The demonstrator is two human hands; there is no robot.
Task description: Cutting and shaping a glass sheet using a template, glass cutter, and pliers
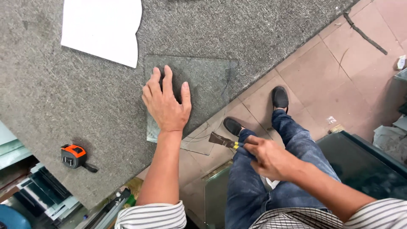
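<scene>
on the grey carpeted table we see the left hand pressed flat, fingers spread open, palm down on a clear glass pane. the pane lies on the carpet with its near corner jutting out past the table's edge, over the tiled floor. down at that overhanging corner we've got the right hand closed in a tight grip around a pair of pliers, yellow showing at the handle, dark jaws pointing at the glass edge; whether the jaws actually bite the glass or sit just beside it, we cannot tell. further up the table a white sheet lies just beyond the pane, its corner nearly touching the glass. well to the left, an orange and black tape measure sits on the carpet near the table edge. below the hands we see blue jeans and two black shoes planted on the tiles, with striped sleeves at the bottom. a dark glass sheet stands to the right of the legs.
</scene>
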